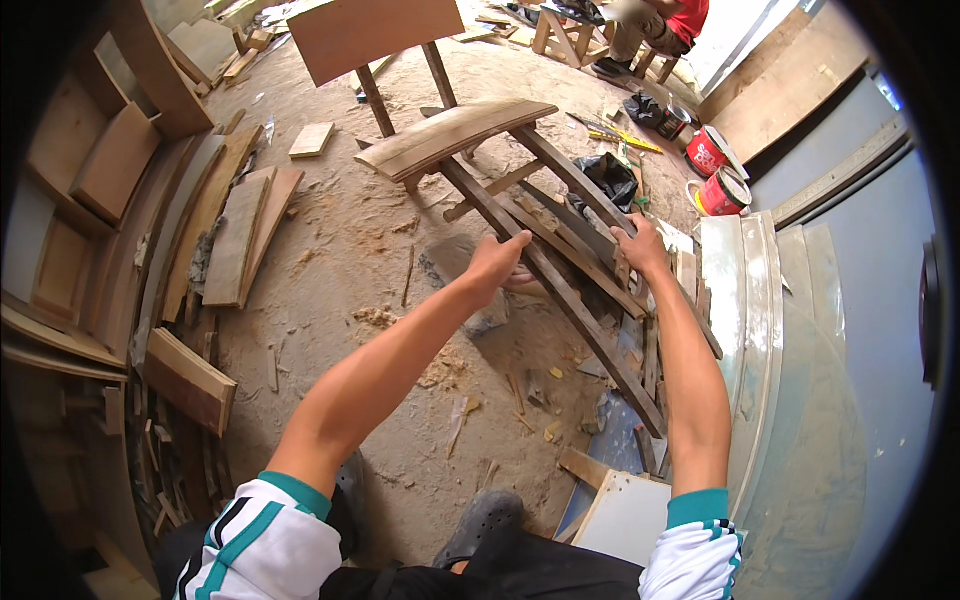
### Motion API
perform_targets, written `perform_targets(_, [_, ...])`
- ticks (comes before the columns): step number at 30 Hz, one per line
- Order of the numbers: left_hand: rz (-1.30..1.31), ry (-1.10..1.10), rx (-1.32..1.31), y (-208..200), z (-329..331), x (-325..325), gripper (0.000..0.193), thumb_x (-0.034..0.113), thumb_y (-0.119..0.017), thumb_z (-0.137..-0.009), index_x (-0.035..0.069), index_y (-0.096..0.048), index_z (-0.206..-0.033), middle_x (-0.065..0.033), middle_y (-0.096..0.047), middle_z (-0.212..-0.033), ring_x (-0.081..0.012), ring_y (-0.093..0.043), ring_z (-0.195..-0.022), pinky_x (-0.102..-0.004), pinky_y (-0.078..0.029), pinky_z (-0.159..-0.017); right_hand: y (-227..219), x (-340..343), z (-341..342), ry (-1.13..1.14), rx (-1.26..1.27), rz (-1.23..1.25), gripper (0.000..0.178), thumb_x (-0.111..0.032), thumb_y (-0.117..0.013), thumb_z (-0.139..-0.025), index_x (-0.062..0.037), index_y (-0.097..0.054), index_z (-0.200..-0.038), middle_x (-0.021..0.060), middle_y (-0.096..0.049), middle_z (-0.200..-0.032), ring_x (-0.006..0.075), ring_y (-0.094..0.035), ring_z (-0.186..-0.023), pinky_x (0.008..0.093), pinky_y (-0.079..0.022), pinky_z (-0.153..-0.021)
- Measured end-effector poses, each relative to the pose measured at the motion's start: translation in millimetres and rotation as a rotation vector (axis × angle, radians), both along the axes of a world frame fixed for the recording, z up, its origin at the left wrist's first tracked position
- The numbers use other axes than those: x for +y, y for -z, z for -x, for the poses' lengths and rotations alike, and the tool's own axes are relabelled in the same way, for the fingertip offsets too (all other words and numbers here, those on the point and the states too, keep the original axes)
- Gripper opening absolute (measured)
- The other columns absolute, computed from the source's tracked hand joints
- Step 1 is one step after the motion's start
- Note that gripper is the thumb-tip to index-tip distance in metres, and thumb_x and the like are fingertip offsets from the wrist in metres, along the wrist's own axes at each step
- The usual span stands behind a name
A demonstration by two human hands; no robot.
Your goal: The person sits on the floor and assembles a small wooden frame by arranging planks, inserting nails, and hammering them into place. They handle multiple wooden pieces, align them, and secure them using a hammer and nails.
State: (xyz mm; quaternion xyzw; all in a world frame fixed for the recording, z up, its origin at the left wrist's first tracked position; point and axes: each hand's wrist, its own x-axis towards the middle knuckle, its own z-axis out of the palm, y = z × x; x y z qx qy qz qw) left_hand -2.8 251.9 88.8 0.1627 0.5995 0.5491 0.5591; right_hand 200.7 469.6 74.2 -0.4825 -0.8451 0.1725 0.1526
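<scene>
A dark wooden frame, shaped like a chair [562, 290], tilts in front of me with its long legs pointing toward me. Across its far part lies a slightly curved, pale wooden board [455, 138]. Beyond that, a flat reddish-brown panel [375, 35] stands on two posts. The fingers of my left hand [497, 265] wrap round the left leg about midway along. My right hand [640, 247] grips the right leg a little farther to the right. A crossbar joins the legs beyond my hands. Part of my left fingers is hidden behind the leg.
Wooden shelving [110, 165] and leaning boards [240, 235] line the left. Scrap wood lies under the frame. Red paint cans [722, 190], a yellow handsaw [625, 138] and a glass sheet [800, 330] are at right. A seated person in red [690, 22] is far back.
</scene>
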Motion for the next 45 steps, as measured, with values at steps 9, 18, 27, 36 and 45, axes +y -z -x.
perform_targets(9, [0.039, -0.077, -0.019, 10, 4, 3, 0.048, 0.036, -0.052, -0.099, -0.007, -0.050, -0.120, -0.0106, -0.049, -0.105, -0.0217, -0.060, -0.093, -0.0316, -0.062, -0.079, 7, -3, -2, 0.012, -0.025, 0.034, 0.053, -0.041, -0.066, -0.085, -0.0084, -0.059, -0.127, 0.0224, -0.064, -0.119, 0.0381, -0.061, -0.112, 0.0426, -0.047, -0.095])
perform_targets(18, [-0.024, -0.009, 0.025, 7, -14, -12, 0.048, 0.036, -0.051, -0.100, -0.009, -0.049, -0.116, -0.0101, -0.049, -0.100, -0.0208, -0.061, -0.088, -0.0307, -0.063, -0.077, 20, -16, -32, -0.034, 0.120, -0.084, 0.045, -0.035, -0.069, -0.085, -0.0032, -0.063, -0.116, 0.0229, -0.068, -0.104, 0.0360, -0.066, -0.100, 0.0398, -0.049, -0.087])
perform_targets(27, [-0.173, -0.114, 0.141, -12, -44, -23, 0.046, 0.037, -0.052, -0.099, -0.006, -0.048, -0.117, -0.0125, -0.058, -0.102, -0.0226, -0.064, -0.086, -0.0338, -0.060, -0.068, -29, -30, -46, -0.069, 0.235, -0.056, 0.041, -0.032, -0.071, -0.082, -0.0094, -0.063, -0.115, 0.0185, -0.069, -0.103, 0.0336, -0.066, -0.098, 0.0403, -0.050, -0.084])
perform_targets(36, [-0.185, -0.651, 0.676, -98, 110, -83, 0.054, 0.044, -0.049, -0.095, -0.007, -0.060, -0.110, -0.0184, -0.065, -0.091, -0.0268, -0.062, -0.083, -0.0399, -0.047, -0.078, -156, -117, 135, -0.175, 0.329, -0.029, 0.042, -0.038, -0.067, -0.081, -0.0100, -0.062, -0.113, 0.0192, -0.069, -0.107, 0.0356, -0.066, -0.102, 0.0438, -0.051, -0.087])
perform_targets(45, [0.367, -0.738, 0.979, -76, 207, -268, 0.056, 0.049, -0.040, -0.096, -0.002, -0.062, -0.102, -0.0176, -0.068, -0.087, -0.0329, -0.065, -0.089, -0.0429, -0.046, -0.084, -95, -268, 248, -0.624, 0.134, 0.437, 0.034, -0.017, -0.063, -0.078, 0.0013, -0.055, -0.106, 0.0136, -0.062, -0.081, 0.0234, -0.062, -0.071, 0.0374, -0.051, -0.059])
